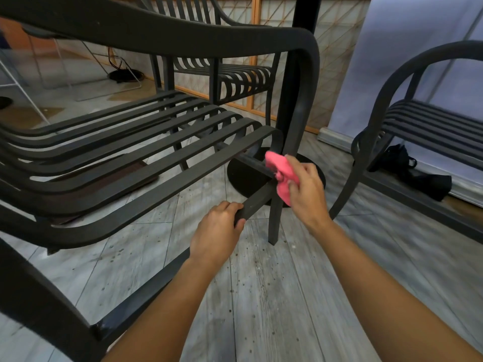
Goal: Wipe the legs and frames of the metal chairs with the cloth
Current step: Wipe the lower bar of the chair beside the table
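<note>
A dark metal slatted chair [146, 142] fills the left and centre of the view, seen from its side. My left hand [218, 231] grips the chair's low side rail [146, 288]. My right hand [305, 189] holds a bunched pink cloth [278, 168] pressed against the front leg [275, 220] where the cross rails meet it, just under the seat edge. Part of the cloth is hidden behind my fingers.
A second metal chair [235, 79] stands behind, and a third [418, 126] is at the right. A black table post with a round base [243, 176] rises behind the front leg. A black bag [418, 173] lies by the right wall. The floor is grey planks.
</note>
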`<state>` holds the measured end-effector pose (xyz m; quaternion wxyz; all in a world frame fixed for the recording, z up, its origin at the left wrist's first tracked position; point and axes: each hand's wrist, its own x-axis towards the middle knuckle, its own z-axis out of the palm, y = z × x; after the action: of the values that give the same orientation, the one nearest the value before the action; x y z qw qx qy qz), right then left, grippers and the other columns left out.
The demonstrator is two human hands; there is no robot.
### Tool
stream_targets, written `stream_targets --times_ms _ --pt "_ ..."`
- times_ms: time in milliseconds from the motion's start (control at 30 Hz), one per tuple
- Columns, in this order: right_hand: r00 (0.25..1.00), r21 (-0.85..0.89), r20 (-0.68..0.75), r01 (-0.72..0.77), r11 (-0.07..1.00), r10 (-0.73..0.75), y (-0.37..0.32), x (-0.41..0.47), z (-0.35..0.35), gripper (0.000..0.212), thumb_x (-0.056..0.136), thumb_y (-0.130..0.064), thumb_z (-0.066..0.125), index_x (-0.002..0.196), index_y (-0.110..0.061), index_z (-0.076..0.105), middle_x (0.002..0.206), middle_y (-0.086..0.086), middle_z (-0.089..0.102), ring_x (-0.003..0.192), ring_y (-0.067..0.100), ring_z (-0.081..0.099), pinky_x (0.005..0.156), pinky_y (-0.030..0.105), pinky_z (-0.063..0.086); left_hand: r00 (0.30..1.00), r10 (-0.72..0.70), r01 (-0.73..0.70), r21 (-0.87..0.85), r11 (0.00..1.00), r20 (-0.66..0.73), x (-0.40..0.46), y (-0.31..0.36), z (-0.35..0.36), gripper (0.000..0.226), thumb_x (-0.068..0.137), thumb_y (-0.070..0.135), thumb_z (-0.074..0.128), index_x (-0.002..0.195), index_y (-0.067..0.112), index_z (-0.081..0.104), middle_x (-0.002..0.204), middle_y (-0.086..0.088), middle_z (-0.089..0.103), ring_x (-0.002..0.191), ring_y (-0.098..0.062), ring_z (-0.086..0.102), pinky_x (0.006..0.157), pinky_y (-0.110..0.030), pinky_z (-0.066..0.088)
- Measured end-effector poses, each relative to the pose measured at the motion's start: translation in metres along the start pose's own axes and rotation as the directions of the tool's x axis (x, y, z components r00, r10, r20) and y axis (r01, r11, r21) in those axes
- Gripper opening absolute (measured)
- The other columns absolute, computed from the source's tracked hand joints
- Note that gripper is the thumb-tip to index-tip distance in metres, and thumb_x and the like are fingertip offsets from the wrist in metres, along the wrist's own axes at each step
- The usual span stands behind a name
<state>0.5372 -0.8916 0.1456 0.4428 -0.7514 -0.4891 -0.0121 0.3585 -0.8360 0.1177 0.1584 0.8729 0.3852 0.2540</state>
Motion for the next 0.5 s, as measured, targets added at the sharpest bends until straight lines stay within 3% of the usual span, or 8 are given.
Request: stream_targets --times_ms 133,233,300,367,500 --pt "0.986 0.056 -0.072 -0.146 0.988 0.15 -0.002 0.02 0.0 0.042 0.095 -0.011 0.046 0.135 -0.024 0.043 0.126 0.002 0.046 0.119 0.014 0.034 0.095 0.028 0.033 1.0 0.005 -0.005 0.004 1.0 0.001 0.0 0.0 0.0 0.038 0.093 0.03 0.053 0.13 0.025 0.049 0.119 0.006 0.057 0.101 -0.009 0.056 0.082 -0.019 0.043" --pt "0.98 0.102 -0.009 -0.198 0.975 0.2 -0.004 0.027 0.007 0.039 0.093 -0.009 0.048 0.13 -0.022 0.049 0.127 0.004 0.048 0.118 0.018 0.043 0.097 0.031 0.039 1.0 0.011 -0.011 0.003 1.0 -0.003 0.0 -0.001 0.0 0.037 0.093 0.03 0.053 0.129 0.024 0.05 0.119 0.006 0.058 0.101 -0.009 0.056 0.084 -0.021 0.045" --pt "0.985 -0.028 0.037 -0.165 0.986 0.166 -0.004 0.025 0.014 0.041 0.09 -0.011 0.054 0.13 -0.02 0.049 0.123 0.007 0.047 0.11 0.018 0.047 0.092 0.029 0.042 1.0 0.013 -0.013 -0.001 1.0 -0.006 0.0 -0.001 0.0 0.037 0.093 0.03 0.054 0.129 0.024 0.05 0.119 0.006 0.058 0.101 -0.009 0.056 0.085 -0.022 0.046" --pt "0.992 -0.238 0.049 -0.105 0.965 0.12 -0.002 0.024 0.021 0.05 0.087 -0.015 0.062 0.133 -0.021 0.045 0.123 0.01 0.046 0.111 0.025 0.047 0.093 0.036 0.044 1.0 0.015 -0.015 -0.003 1.0 -0.006 0.0 -0.001 0.0 0.037 0.093 0.029 0.054 0.13 0.024 0.05 0.119 0.006 0.057 0.101 -0.01 0.056 0.085 -0.023 0.047" --pt "0.978 -0.454 0.09 -0.129 0.881 0.19 -0.008 0.025 0.027 0.055 0.088 -0.017 0.059 0.138 -0.027 0.038 0.129 0.013 0.041 0.115 0.033 0.042 0.094 0.044 0.043 1.0 0.02 -0.02 0.001 1.0 -0.015 0.0 -0.002 0.001 0.037 0.093 0.029 0.053 0.129 0.023 0.05 0.119 0.006 0.058 0.102 -0.01 0.056 0.084 -0.022 0.046"
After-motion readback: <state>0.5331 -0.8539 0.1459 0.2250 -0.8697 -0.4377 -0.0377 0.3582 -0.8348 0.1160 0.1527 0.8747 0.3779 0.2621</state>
